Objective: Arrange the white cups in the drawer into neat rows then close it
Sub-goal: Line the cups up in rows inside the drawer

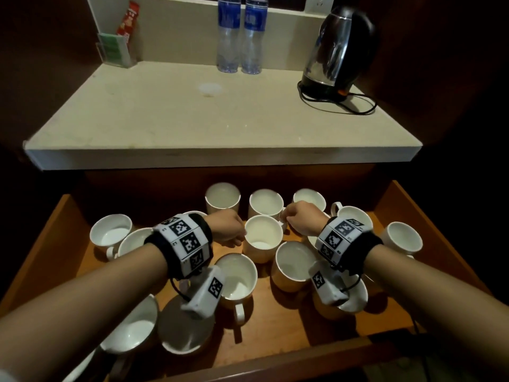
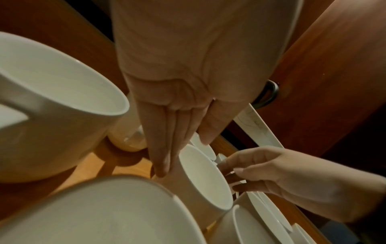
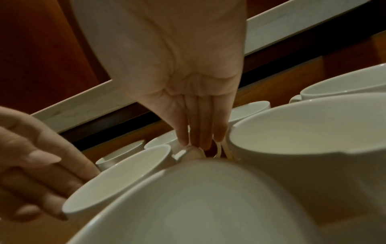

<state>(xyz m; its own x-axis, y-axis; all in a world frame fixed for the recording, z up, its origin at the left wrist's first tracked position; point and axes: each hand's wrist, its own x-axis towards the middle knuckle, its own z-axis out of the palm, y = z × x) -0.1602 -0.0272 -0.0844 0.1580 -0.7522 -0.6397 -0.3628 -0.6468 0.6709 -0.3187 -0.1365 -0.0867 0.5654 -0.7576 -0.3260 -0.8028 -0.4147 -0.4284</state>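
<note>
- At the centre of the head view I see a plain white glazed ceramic cup [image 1: 263,238], upright, mouth up, empty, its handle [image 1: 281,222] pointing to the upper right.
- It stands on the floor of the open orange-brown wooden drawer [image 1: 278,323], in the lower half of the frame.
- My left hand [image 1: 227,228] lies against the cup's left wall; in the left wrist view its fingers [image 2: 165,148] are straight and together, flat on the side, the thumb near the rim.
- My right hand [image 1: 298,217] is at the handle; in the right wrist view its fingertips [image 3: 199,137] come down together onto the handle, but I cannot tell whether they pinch it or only touch it.
- Around it stand more white cups of the same kind, scattered: three [image 1: 265,202] just behind it, two [image 1: 110,230] at the left, several [image 1: 238,277] below it, one [image 1: 405,238] at the right edge.
- Above the drawer is a pale stone countertop [image 1: 165,119].
- On it, upper right, sits a black and steel electric kettle [image 1: 334,51]; upper centre, two clear plastic water bottles [image 1: 241,34].
</note>
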